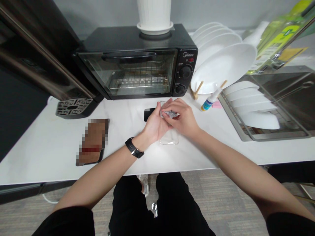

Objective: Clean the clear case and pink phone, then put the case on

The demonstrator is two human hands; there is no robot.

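Over the white counter, my left hand [157, 123] is turned palm up with a small crumpled whitish or clear piece [171, 114] at its fingers. My right hand [183, 118] comes over from the right, its fingertips pinching that same piece. Beneath both hands lies a clear phone-shaped case [169, 137], its upper part mostly covered by them. A small black flat item [148, 114] rests on the counter just left of my left fingers. What the crumpled piece is exactly cannot be made out.
A black toaster oven [135, 72] stands behind my hands, bearing a white pot [155, 14]. White plates [223, 65], a small bottle [208, 103] and a sink rack [246, 127] are on the right. A phone [93, 141] and a drip tray [73, 107] are on the left.
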